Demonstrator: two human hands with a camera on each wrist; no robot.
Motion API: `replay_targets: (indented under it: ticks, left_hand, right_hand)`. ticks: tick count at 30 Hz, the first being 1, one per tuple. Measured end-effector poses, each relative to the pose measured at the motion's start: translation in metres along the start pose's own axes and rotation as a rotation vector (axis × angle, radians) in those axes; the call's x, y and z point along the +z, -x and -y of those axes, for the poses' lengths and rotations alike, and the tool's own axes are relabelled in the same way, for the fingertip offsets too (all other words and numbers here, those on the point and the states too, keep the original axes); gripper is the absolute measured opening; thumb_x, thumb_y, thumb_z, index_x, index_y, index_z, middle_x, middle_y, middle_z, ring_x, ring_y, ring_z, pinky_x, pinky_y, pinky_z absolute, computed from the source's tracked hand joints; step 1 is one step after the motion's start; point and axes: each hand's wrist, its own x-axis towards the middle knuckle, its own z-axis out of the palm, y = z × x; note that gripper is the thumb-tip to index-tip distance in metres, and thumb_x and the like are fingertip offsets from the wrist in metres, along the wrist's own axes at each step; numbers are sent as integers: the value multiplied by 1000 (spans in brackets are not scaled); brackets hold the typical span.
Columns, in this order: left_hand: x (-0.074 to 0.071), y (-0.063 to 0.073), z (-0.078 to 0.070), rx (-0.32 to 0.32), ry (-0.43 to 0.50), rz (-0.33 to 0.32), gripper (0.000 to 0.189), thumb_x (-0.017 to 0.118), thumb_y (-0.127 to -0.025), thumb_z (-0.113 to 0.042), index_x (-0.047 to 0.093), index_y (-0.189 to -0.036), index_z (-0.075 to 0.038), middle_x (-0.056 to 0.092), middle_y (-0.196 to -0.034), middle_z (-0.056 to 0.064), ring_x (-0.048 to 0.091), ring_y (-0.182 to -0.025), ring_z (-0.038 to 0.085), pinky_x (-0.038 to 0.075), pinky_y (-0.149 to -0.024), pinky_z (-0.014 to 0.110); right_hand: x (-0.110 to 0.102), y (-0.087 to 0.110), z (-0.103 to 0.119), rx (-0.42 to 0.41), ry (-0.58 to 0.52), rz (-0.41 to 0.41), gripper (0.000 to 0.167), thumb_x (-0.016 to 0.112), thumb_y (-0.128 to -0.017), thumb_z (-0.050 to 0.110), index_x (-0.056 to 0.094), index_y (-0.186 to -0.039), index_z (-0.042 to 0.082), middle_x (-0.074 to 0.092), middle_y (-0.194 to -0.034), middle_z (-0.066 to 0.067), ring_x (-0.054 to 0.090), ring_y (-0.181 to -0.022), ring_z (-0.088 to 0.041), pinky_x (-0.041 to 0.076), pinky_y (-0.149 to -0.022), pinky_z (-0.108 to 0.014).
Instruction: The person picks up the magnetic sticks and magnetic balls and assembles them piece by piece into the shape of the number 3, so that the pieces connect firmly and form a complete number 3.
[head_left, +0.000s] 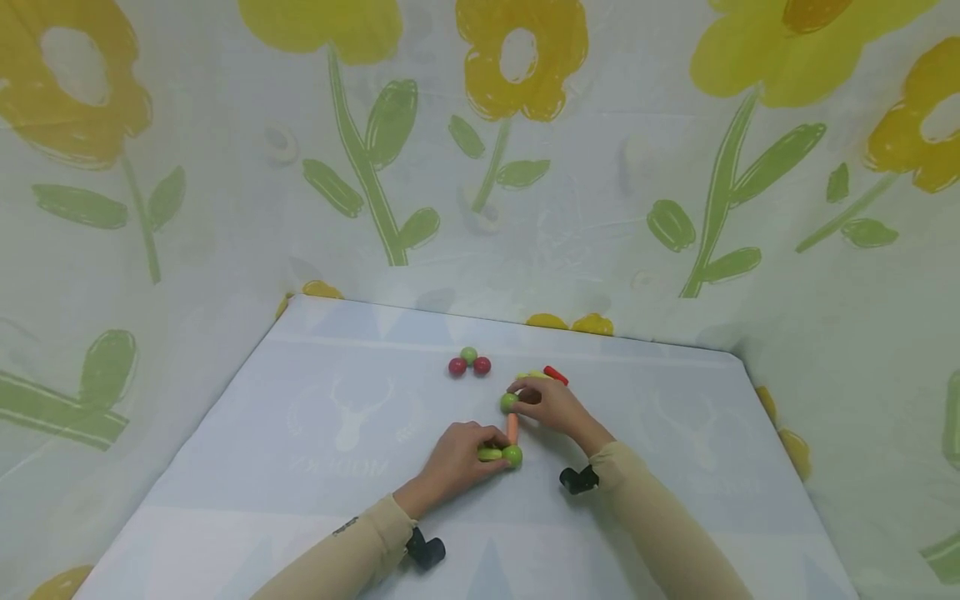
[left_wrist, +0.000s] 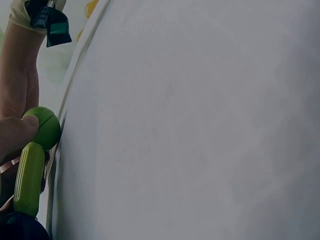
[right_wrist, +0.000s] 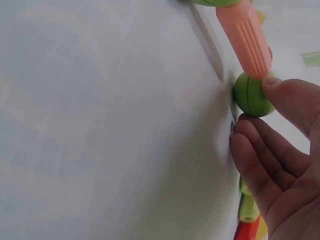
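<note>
Near the middle of the worktop (head_left: 247, 492), the left hand (head_left: 459, 458) holds a yellow-green stick (head_left: 490, 454) and the front green ball (head_left: 512, 457), with its thumb pressing on this ball. From there, an orange stick (head_left: 512, 428) goes toward the far edge and touches the second green ball (head_left: 509, 403). The right hand (head_left: 551, 407) keeps a narrow grip on this second ball, between thumb and fingers. Behind this hand, closer to the far edge, lie a red stick (head_left: 556, 375) and some yellow-green pieces (head_left: 536, 374), partly covered by it. To their left, two red balls (head_left: 482, 365) and a third green ball (head_left: 468, 356) stand together in a small group.
</note>
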Motion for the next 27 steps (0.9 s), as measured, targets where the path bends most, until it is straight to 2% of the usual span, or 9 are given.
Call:
replay_targets:
  ticks: [5, 18, 27]
  left_hand:
    - [-1, 0, 0, 3, -6, -1, 19, 78, -82, -40, 73, -97, -29, 67, -81, -18, 48, -68, -1, 39, -69, 20]
    - [0, 0, 0, -39, 8, 33, 20, 77, -82, -40, 73, -99, -30, 68, -84, -19, 50, -71, -1, 42, -74, 23]
    - [-1, 1, -3, -45, 19, 26, 20, 77, -82, -39, 73, -99, -30, 69, -85, -18, 52, -72, -1, 43, -75, 23]
  right_hand:
    - [-2, 6, -5, 0, 13, -20, 26, 76, -84, 37, 70, -109, 31, 70, -97, 7, 64, -89, -10, 55, -82, -33]
    - [1, 9, -12, 30, -30, 1, 25, 74, -86, 39, 69, -110, 34, 71, -98, 7, 63, -91, -12, 54, -85, -35]
    - [2, 9, -13, 18, -55, 14, 24, 74, -86, 39, 69, -110, 35, 71, -100, 7, 64, -94, -12, 54, -88, -37]
